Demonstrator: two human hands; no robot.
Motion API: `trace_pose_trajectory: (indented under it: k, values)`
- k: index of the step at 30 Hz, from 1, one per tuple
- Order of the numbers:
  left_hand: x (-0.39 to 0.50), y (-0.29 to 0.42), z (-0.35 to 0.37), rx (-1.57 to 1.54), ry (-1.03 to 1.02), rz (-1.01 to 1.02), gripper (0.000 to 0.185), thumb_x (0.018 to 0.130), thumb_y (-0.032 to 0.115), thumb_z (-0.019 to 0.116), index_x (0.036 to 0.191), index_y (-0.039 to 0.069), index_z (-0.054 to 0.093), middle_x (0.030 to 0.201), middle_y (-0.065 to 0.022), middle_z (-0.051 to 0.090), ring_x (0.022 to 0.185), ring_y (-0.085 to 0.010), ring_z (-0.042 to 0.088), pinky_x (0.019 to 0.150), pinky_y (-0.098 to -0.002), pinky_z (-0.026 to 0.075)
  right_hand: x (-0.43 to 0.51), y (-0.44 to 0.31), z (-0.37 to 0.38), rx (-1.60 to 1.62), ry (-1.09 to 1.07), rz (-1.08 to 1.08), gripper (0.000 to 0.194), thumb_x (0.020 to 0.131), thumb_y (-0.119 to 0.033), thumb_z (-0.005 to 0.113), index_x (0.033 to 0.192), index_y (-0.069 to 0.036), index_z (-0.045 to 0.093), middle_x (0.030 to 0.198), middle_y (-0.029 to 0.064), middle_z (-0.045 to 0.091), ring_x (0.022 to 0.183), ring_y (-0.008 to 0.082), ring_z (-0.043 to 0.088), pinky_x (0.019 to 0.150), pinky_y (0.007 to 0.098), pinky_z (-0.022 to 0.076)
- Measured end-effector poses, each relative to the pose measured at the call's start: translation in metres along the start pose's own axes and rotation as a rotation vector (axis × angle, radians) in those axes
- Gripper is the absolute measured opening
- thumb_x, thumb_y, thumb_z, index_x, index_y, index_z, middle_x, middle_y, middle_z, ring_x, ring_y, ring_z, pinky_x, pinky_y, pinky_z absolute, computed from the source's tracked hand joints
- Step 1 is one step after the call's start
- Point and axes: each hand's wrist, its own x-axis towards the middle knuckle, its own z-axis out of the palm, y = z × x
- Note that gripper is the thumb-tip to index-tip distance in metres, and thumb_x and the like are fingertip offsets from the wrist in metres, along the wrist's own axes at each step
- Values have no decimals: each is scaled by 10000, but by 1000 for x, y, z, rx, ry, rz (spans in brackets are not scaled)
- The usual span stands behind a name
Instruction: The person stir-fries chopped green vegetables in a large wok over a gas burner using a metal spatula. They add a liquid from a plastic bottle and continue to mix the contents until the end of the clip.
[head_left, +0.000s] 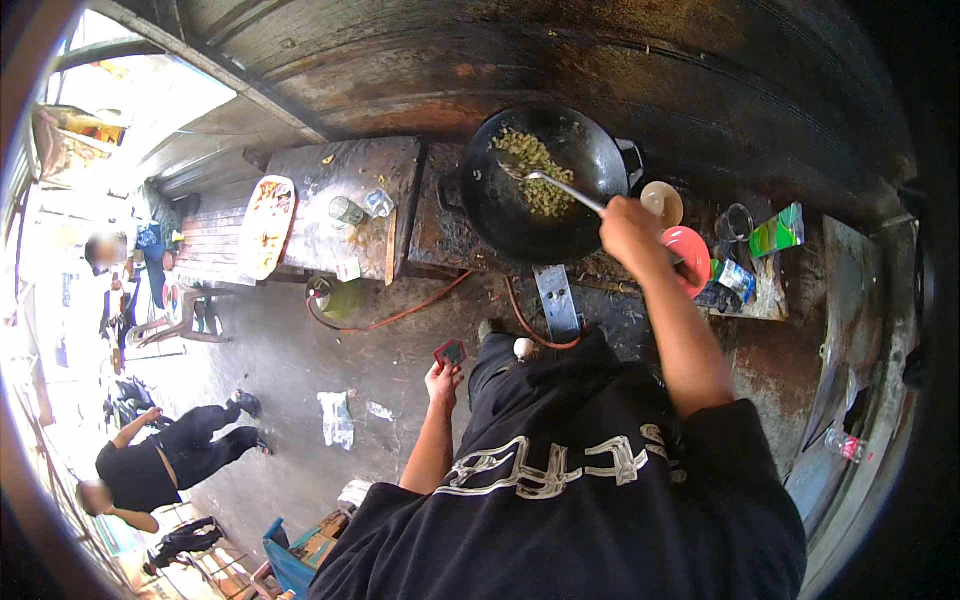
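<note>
My right hand (628, 232) grips the handle of a metal ladle (564, 190), whose bowl rests among chopped greenish food (546, 196) in a large black wok (491, 225). Down at my left side, my left hand (444, 381) holds a small dark red-edged object (451, 352); what it is, I cannot tell. Close to my right forearm stand a pink bowl (696, 253) with something dark in it and a cream bowl (661, 201).
Right of the bowls lie a green packet (778, 229) and a clear container (739, 222). Leftward are a food-smeared white tray (268, 225) and a glass jar (346, 211). An orange hose (390, 318) runs from a green gas cylinder (334, 296). People (142, 474) are at the left.
</note>
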Motion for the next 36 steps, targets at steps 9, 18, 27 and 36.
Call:
trace_pose_trajectory:
  k: [9, 18, 27, 36]
  values:
    - [-4, -2, 11, -15, -11, -7, 285, 901, 312, 627, 1086, 98, 593, 932, -16, 649, 763, -124, 602, 594, -268, 490, -29, 55, -26, -389, 109, -187, 181, 805, -90, 534, 774, -18, 697, 803, 180, 680, 764, 298, 681, 643, 403, 528]
    - [-7, 12, 5, 24, -21, 55, 261, 887, 313, 650, 1054, 111, 640, 924, 8, 649, 747, -108, 586, 592, -264, 480, 12, 35, 27, -172, 247, -161, 196, 849, -149, 527, 802, -77, 703, 799, 132, 687, 752, 278, 684, 626, 395, 529]
    - [-13, 0, 1, 76, 6, -12, 327, 883, 341, 648, 1126, 127, 606, 950, 15, 645, 787, -122, 598, 634, -296, 488, 31, 63, -3, -473, 403, -197, 163, 818, -130, 572, 727, -123, 707, 738, 73, 682, 698, 245, 674, 584, 408, 494]
    - [-7, 8, 5, 60, 28, -9, 300, 902, 307, 627, 1129, 112, 601, 948, -10, 637, 772, -132, 598, 618, -290, 499, 73, 106, -36, -371, 455, -242, 128, 816, -105, 560, 773, -89, 680, 825, 118, 655, 777, 255, 661, 733, 398, 495]
